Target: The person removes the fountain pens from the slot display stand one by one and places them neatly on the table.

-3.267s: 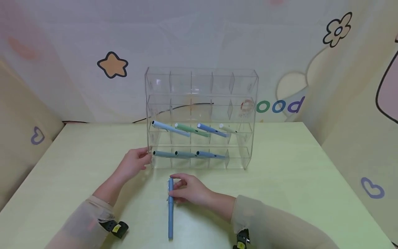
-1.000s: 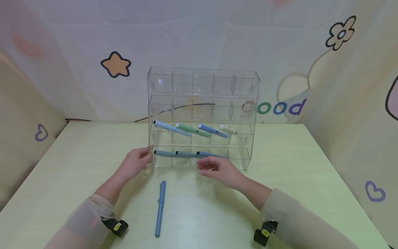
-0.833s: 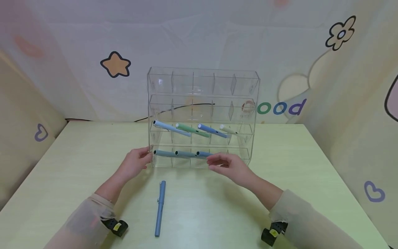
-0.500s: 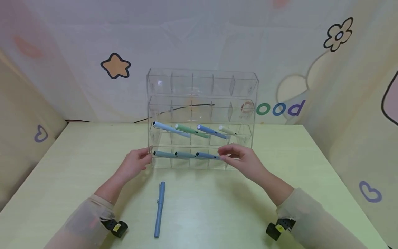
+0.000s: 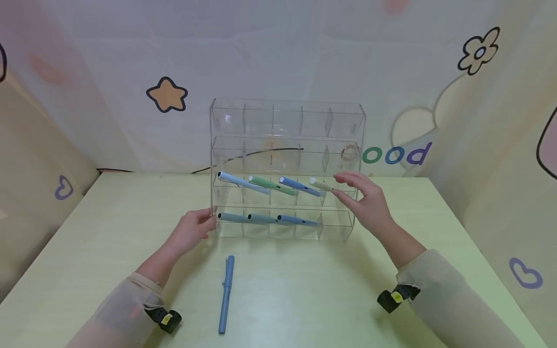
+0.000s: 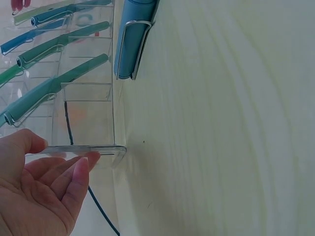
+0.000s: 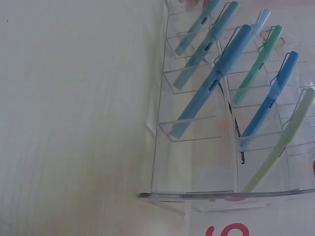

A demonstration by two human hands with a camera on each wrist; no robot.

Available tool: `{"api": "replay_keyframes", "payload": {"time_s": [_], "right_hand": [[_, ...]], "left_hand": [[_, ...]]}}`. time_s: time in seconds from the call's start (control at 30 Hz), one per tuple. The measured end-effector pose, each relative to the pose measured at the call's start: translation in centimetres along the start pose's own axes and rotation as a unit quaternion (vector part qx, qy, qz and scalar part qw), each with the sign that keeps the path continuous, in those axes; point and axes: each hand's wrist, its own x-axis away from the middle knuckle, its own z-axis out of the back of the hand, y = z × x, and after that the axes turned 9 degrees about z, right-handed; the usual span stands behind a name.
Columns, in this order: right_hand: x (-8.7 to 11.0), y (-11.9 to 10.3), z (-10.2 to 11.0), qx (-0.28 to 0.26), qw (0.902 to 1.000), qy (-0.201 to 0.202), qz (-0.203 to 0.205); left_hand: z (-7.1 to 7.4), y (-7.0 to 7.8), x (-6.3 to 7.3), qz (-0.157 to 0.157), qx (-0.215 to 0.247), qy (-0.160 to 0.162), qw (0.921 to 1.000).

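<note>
A clear acrylic pen rack (image 5: 287, 102) with tiers of compartments stands on the table. My left hand (image 5: 191, 229) pinches its left side panel, seen closely in the left wrist view between thumb and fingers (image 6: 74, 184). At the right end of the third tier, my right hand (image 5: 367, 200) has thumb and fingers apart beside a pale green pen (image 5: 321, 184); whether they touch it I cannot tell. That pen leans in its slot in the right wrist view, where the hand does not show. A capped blue pen (image 5: 226, 295) lies on the table before the rack.
Light blue (image 5: 243, 182), green (image 5: 271, 185) and blue (image 5: 300, 186) pens share the pale pen's tier. Below them sit two teal pens (image 5: 232, 217) and a blue one (image 5: 298, 220). A printed cloth (image 5: 278, 58) hangs behind the light table (image 5: 391, 212).
My right hand has let go of the blue pen, which now lies slightly tilted on the table, and moved up and right to the pale green pen. My left hand stays on the rack.
</note>
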Motion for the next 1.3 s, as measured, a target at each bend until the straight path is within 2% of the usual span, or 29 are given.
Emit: {"api": "replay_keyframes", "payload": {"time_s": [0.17,0.37,0.7,0.83,1.1,1.3], "right_hand": [[-0.6,1.0,-0.3,0.020,0.9989,-0.040,-0.012],[-1.5,1.0,-1.1,0.020,0.9962,-0.084,-0.013],[-2.0,0.9,-1.7,0.038,0.9946,-0.091,0.032],[-2.1,0.8,-1.4,0.053,0.9946,-0.077,0.047],[-2.6,-0.1,-0.4,0.058,0.9945,-0.018,0.086],[-3.2,-1.6,0.7,0.033,0.9904,0.038,0.129]], "left_hand": [[-0.1,-0.1,0.1,0.004,-0.005,-0.001,1.0000],[-0.1,-0.1,-0.1,0.004,-0.005,-0.001,1.0000],[-0.1,-0.2,-0.2,0.007,-0.004,0.001,1.0000],[-0.1,-0.3,-0.2,0.007,-0.006,0.003,0.9999],[-0.1,-0.2,-0.1,0.007,-0.007,0.004,0.9999],[-0.1,-0.3,-0.1,0.006,-0.002,0.006,1.0000]]}}
